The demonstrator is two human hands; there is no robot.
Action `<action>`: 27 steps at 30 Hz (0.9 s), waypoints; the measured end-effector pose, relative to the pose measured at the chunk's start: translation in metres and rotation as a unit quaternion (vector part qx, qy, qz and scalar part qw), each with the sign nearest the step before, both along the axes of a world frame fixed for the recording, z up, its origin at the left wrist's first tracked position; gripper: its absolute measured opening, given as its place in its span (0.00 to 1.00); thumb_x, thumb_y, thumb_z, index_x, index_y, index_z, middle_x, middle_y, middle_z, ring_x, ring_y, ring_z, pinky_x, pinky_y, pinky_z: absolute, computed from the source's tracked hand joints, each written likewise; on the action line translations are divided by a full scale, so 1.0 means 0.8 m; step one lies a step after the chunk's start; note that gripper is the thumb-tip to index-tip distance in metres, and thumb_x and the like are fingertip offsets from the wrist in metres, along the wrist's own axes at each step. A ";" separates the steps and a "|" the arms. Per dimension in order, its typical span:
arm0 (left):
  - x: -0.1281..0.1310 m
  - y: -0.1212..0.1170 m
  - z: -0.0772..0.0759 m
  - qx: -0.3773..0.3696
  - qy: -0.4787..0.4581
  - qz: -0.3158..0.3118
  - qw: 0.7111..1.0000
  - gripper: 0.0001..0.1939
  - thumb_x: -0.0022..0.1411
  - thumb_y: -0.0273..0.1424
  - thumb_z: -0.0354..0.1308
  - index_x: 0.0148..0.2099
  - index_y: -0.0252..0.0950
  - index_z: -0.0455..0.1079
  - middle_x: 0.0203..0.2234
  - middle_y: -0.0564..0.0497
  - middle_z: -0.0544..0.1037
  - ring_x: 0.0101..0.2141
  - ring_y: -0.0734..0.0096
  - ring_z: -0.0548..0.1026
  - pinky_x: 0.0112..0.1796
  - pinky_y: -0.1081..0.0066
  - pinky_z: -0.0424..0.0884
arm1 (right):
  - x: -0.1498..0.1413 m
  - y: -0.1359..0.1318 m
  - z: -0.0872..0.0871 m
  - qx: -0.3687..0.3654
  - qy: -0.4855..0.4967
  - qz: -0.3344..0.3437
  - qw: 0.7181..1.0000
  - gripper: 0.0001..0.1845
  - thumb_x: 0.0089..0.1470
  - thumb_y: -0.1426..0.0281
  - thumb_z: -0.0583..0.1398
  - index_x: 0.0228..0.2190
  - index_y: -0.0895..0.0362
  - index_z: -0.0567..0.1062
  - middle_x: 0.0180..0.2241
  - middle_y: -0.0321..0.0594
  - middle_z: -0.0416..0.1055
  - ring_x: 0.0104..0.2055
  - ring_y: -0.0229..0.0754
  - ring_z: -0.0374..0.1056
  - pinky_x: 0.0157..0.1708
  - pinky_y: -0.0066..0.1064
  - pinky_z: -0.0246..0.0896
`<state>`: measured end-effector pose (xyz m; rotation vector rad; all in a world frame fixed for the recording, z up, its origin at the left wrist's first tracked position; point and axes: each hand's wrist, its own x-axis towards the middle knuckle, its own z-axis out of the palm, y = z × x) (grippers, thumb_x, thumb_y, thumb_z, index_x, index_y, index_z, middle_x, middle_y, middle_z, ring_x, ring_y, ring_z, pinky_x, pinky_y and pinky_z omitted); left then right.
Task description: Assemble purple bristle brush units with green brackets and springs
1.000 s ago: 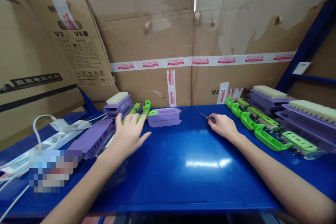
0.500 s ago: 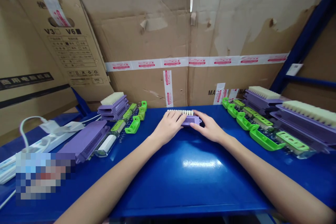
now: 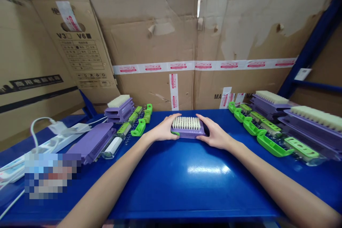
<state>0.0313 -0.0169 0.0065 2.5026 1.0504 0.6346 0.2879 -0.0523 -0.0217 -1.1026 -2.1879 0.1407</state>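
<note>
A purple brush head (image 3: 187, 124) with rows of cream bristles is held between my two hands near the back of the blue table. My left hand (image 3: 166, 127) grips its left end, with the thumb low at the front and the fingers behind. A bit of green (image 3: 175, 133) shows by the left thumb; how it joins the brush head is hidden. Around the right end wraps my right hand (image 3: 214, 132), its thumb at the lower front edge. The bristles face up and partly toward me.
Green clips (image 3: 139, 127), green-topped clear cases (image 3: 124, 129), springs and purple housings (image 3: 93, 140) lie left. More green clips (image 3: 272, 145), cases (image 3: 301, 146) and bristled purple blocks (image 3: 317, 117) stand right. A white power strip (image 3: 64, 142) is far left; cardboard (image 3: 157, 46) walls the back.
My left hand has shifted from over the bristles to the brush head's left end. The bristle face shows more fully, and the green bit has come into sight. My right hand stays at the right end.
</note>
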 end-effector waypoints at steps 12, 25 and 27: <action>-0.032 0.009 0.003 0.108 0.021 0.104 0.989 0.41 0.43 0.42 0.67 0.58 0.35 0.59 0.46 0.44 0.69 0.49 0.54 0.65 0.51 0.55 0.63 | 0.010 -0.005 0.008 0.131 -0.050 -0.020 0.990 0.44 0.47 0.69 0.62 0.62 0.52 0.50 0.51 0.51 0.59 0.53 0.56 0.58 0.51 0.54 0.60; -0.009 -0.013 0.011 0.083 -0.109 0.040 0.990 0.25 0.52 0.29 0.62 0.53 0.36 0.65 0.44 0.47 0.74 0.44 0.63 0.72 0.48 0.62 0.67 | 0.027 -0.016 0.036 0.282 -0.072 0.018 0.956 0.41 0.53 0.78 0.54 0.63 0.44 0.44 0.59 0.48 0.52 0.61 0.56 0.50 0.56 0.55 0.55; -0.006 -0.017 0.014 0.071 -0.149 0.029 0.986 0.21 0.54 0.29 0.61 0.52 0.36 0.67 0.41 0.48 0.76 0.40 0.67 0.74 0.46 0.66 0.69 | 0.030 -0.017 0.037 0.268 -0.036 -0.012 0.963 0.42 0.54 0.75 0.56 0.63 0.46 0.42 0.60 0.48 0.51 0.61 0.56 0.52 0.57 0.54 0.55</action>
